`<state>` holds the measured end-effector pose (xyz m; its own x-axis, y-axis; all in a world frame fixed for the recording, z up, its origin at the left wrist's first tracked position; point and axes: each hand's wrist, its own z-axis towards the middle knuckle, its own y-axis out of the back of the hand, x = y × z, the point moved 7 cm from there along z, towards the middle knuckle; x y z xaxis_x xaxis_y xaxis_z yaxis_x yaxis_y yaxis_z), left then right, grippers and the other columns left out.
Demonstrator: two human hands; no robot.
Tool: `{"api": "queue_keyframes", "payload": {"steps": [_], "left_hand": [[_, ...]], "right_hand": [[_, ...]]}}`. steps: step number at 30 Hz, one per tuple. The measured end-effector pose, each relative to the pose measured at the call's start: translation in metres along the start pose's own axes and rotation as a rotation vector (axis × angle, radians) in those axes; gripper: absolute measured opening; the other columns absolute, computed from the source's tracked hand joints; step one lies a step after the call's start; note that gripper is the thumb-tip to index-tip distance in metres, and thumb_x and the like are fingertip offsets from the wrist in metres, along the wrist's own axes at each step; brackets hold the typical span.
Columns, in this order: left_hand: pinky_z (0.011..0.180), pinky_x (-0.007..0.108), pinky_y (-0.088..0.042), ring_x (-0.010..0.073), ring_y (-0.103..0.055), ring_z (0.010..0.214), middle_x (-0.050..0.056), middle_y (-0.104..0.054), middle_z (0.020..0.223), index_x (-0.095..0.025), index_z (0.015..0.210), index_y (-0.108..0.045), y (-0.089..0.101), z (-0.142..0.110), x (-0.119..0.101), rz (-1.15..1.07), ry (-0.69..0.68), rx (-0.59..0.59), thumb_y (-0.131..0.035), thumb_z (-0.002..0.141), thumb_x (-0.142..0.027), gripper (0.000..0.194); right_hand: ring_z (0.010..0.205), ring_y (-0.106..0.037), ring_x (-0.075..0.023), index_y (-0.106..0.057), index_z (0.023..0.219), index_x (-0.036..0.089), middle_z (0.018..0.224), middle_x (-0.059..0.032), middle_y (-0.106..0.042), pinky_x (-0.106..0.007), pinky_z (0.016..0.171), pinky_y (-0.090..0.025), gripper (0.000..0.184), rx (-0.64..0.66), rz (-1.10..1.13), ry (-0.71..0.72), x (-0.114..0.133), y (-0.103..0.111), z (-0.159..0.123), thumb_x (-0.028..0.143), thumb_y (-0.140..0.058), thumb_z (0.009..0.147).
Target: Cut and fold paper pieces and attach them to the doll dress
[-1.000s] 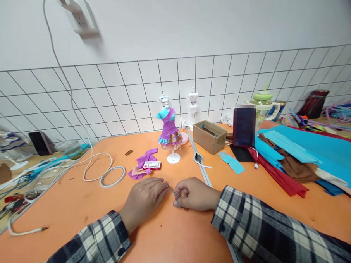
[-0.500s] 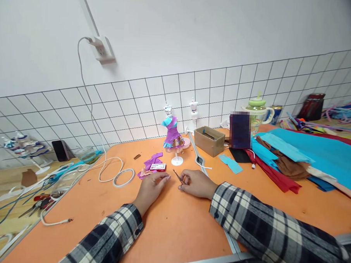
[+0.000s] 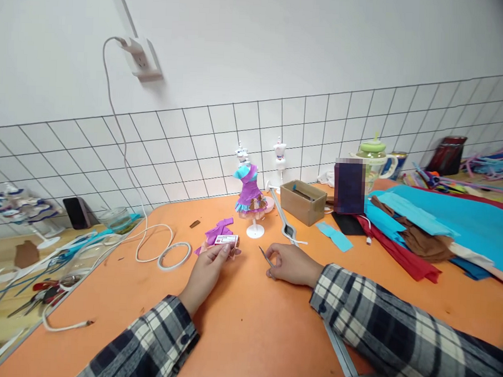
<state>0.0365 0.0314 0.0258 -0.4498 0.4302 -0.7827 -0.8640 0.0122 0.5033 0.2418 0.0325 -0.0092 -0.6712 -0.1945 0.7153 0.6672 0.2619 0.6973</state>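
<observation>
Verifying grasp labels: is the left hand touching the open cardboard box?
No, the left hand is at the small white-topped box, left of the cardboard box.

You can read no words, numbers or brands here. From where you sit, the small red-and-white box just left of 12 o'clock carries a printed label, too small to make out. Between your 1 and 2 o'clock, the blue can shows no legible lettering; at 1 o'clock, the dark upright panel is pixelated.
</observation>
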Motion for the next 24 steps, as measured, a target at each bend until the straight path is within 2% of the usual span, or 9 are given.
{"api": "queue_keyframes", "payload": {"steps": [3, 5, 7, 10, 13, 17, 20, 21, 24], "left_hand": [[0.093, 0.044, -0.052, 0.0290, -0.060, 0.118, 0.017, -0.063, 0.129, -0.022, 0.137, -0.050, -0.009, -0.004, 0.002, -0.255, 0.062, 0.064, -0.052, 0.090, -0.054, 0.057], [0.098, 0.046, -0.049, 0.0312, -0.054, 0.126, 0.018, -0.052, 0.140, -0.029, 0.150, -0.027, -0.020, -0.008, 0.000, -0.431, 0.104, 0.115, -0.066, 0.080, -0.056, 0.084], [0.101, 0.049, -0.045, 0.0317, -0.054, 0.126, 0.019, -0.050, 0.140, -0.034, 0.153, -0.005, -0.035, -0.013, -0.005, -0.546, 0.141, 0.166, -0.075, 0.072, -0.054, 0.109], [0.102, 0.049, -0.044, 0.0297, -0.058, 0.120, 0.018, -0.057, 0.130, -0.035, 0.151, 0.011, -0.053, -0.019, -0.014, -0.642, 0.157, 0.189, -0.083, 0.065, -0.046, 0.128], [0.095, 0.044, -0.050, 0.0251, -0.067, 0.105, 0.013, -0.063, 0.118, -0.034, 0.151, 0.011, -0.060, -0.023, -0.014, -0.650, 0.219, 0.150, -0.084, 0.067, -0.036, 0.127], [0.088, 0.039, -0.055, 0.0217, -0.071, 0.093, 0.007, -0.069, 0.099, -0.027, 0.153, -0.003, -0.055, -0.023, -0.009, -0.563, 0.260, 0.120, -0.077, 0.072, -0.026, 0.110], [0.084, 0.036, -0.056, 0.0198, -0.072, 0.087, 0.005, -0.072, 0.090, -0.023, 0.153, -0.012, -0.043, -0.019, -0.008, -0.461, 0.223, 0.085, -0.069, 0.078, -0.021, 0.094], [0.082, 0.035, -0.056, 0.0196, -0.072, 0.085, 0.005, -0.072, 0.088, -0.022, 0.153, -0.015, -0.039, -0.018, -0.007, -0.428, 0.210, 0.070, -0.067, 0.079, -0.020, 0.090], [0.077, 0.034, -0.057, 0.0206, -0.073, 0.084, 0.005, -0.073, 0.083, -0.020, 0.152, -0.019, -0.030, -0.015, -0.007, -0.364, 0.190, 0.045, -0.064, 0.079, -0.017, 0.085]], "right_hand": [[0.060, -0.054, -0.0129, -0.059, 0.096, 0.021, 0.064, 0.0051, -0.059, -0.024, 0.055, -0.034, 0.031, -0.010, 0.099, 0.000, 0.007, -0.007, -0.002, 0.029, -0.072, 0.069], [0.058, -0.054, -0.0120, -0.054, 0.096, 0.022, 0.062, 0.0069, -0.058, -0.023, 0.054, -0.033, 0.030, -0.072, 0.134, 0.026, 0.015, -0.010, -0.004, 0.026, -0.069, 0.071], [0.058, -0.053, -0.0116, -0.050, 0.093, 0.022, 0.060, 0.0080, -0.055, -0.023, 0.054, -0.031, 0.028, -0.149, 0.124, 0.055, 0.022, -0.011, -0.006, 0.023, -0.066, 0.071], [0.059, -0.052, -0.0116, -0.046, 0.085, 0.022, 0.060, 0.0072, -0.053, -0.023, 0.053, -0.030, 0.024, -0.221, 0.093, 0.065, 0.027, -0.014, -0.006, 0.018, -0.064, 0.069], [0.055, -0.053, -0.0113, -0.043, 0.084, 0.022, 0.060, 0.0071, -0.053, -0.022, 0.052, -0.034, 0.026, -0.201, 0.214, 0.045, 0.024, -0.020, -0.003, 0.016, -0.062, 0.069], [0.047, -0.055, -0.0118, -0.036, 0.095, 0.024, 0.061, 0.0092, -0.056, -0.020, 0.044, -0.037, 0.034, 0.018, 0.514, 0.019, 0.024, -0.035, -0.005, 0.022, -0.061, 0.072], [0.048, -0.053, -0.0103, -0.039, 0.103, 0.024, 0.069, 0.0065, -0.060, -0.019, 0.041, -0.035, 0.033, 0.112, 0.582, 0.040, 0.028, -0.036, -0.009, 0.030, -0.059, 0.077], [0.048, -0.051, -0.0090, -0.041, 0.106, 0.023, 0.071, 0.0061, -0.060, -0.019, 0.043, -0.034, 0.034, 0.089, 0.575, 0.061, 0.028, -0.033, -0.010, 0.031, -0.059, 0.078], [0.051, -0.044, -0.0067, -0.049, 0.112, 0.020, 0.072, 0.0059, -0.053, -0.019, 0.048, -0.034, 0.041, -0.112, 0.546, 0.122, 0.025, -0.014, -0.007, 0.034, -0.065, 0.076]]}}
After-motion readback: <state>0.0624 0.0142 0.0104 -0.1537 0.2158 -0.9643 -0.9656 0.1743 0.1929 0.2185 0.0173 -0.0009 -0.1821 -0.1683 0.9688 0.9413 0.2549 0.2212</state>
